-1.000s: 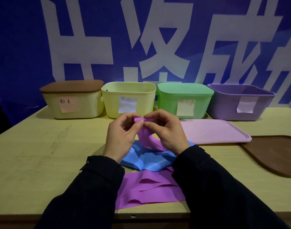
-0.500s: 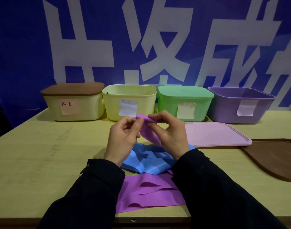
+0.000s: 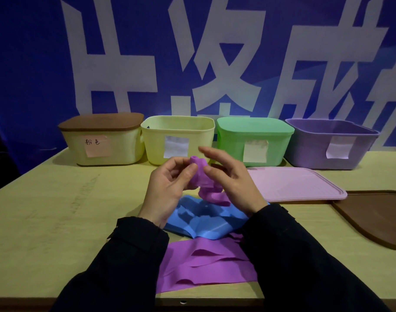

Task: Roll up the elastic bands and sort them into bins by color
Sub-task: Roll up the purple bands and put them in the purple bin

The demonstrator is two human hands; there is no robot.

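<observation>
Above the middle of the table I hold a purple elastic band (image 3: 200,174) whose top end is rolled into a small tube. My left hand (image 3: 167,188) pinches the roll with thumb and fingers. My right hand (image 3: 230,179) touches the roll with its thumb, its fingers stretched out over it. The band's loose tail hangs down onto a crumpled blue band (image 3: 203,218). Flat purple band (image 3: 206,264) lies near the front edge between my sleeves. Along the back stand four bins: brown-lidded yellow (image 3: 102,143), open yellow (image 3: 177,138), green-lidded (image 3: 253,140) and open purple (image 3: 332,143).
A pink lid (image 3: 291,185) lies flat right of my hands, in front of the green and purple bins. A brown lid (image 3: 377,217) lies at the right edge. A blue banner with white characters hangs behind the bins. Bare wooden tabletop (image 3: 57,210) stretches to the left.
The band's end has become a tighter small roll, turned upright. My right fingers have opened out over it, while my left hand keeps pinching.
</observation>
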